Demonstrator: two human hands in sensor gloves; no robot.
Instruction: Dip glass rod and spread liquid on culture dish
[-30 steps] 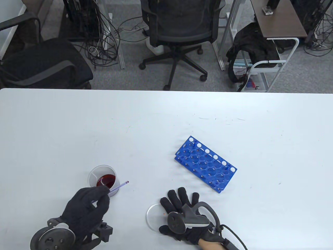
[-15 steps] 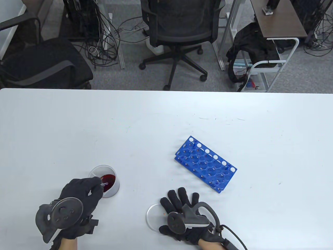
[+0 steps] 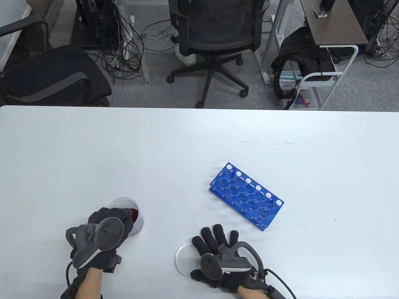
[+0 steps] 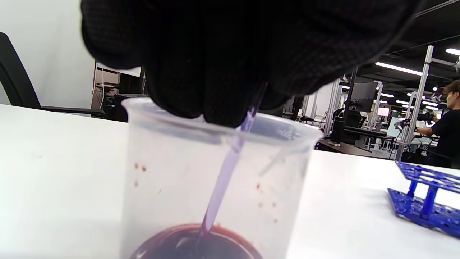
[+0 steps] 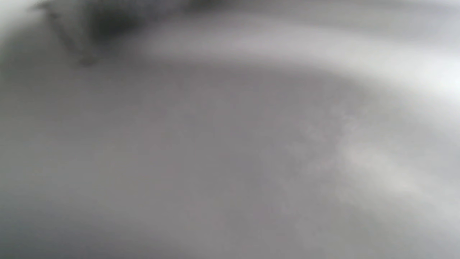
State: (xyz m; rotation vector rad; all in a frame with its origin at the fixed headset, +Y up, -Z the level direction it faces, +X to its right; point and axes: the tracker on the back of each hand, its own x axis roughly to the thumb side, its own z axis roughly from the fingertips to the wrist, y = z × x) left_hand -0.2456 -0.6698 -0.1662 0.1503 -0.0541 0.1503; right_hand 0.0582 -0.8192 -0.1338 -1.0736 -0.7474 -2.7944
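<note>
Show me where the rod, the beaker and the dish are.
rod [image 4: 224, 176]: left wrist view, mid-shaft inside the beaker.
beaker [image 4: 151, 187]: left wrist view, left side of its wall.
dish [image 3: 182, 253]: table view, bare left part beside the right hand.

The bench [image 3: 187, 140] is white, with some small dark marks on its surface. The cup [image 4: 215, 180] is of cloudy, half-clear plastic with little red spots on its inner wall, and the liquid [image 4: 194, 244] at its bottom is dark red, almost brown. The rod [image 4: 224, 180] is pale violet. Both the left hand [image 3: 107, 222] and the right hand [image 3: 218, 246] wear black knitted gloves, and the fingers [image 4: 215, 72] look black with a fine woven pattern. The trackers on the hands are dark grey. The dish [image 3: 184, 253] is clear, with a tiny red dot on it. The rack [image 3: 246, 196] is bright blue with a pattern of round holes, and white shows through the row of holes along its far edge.
</note>
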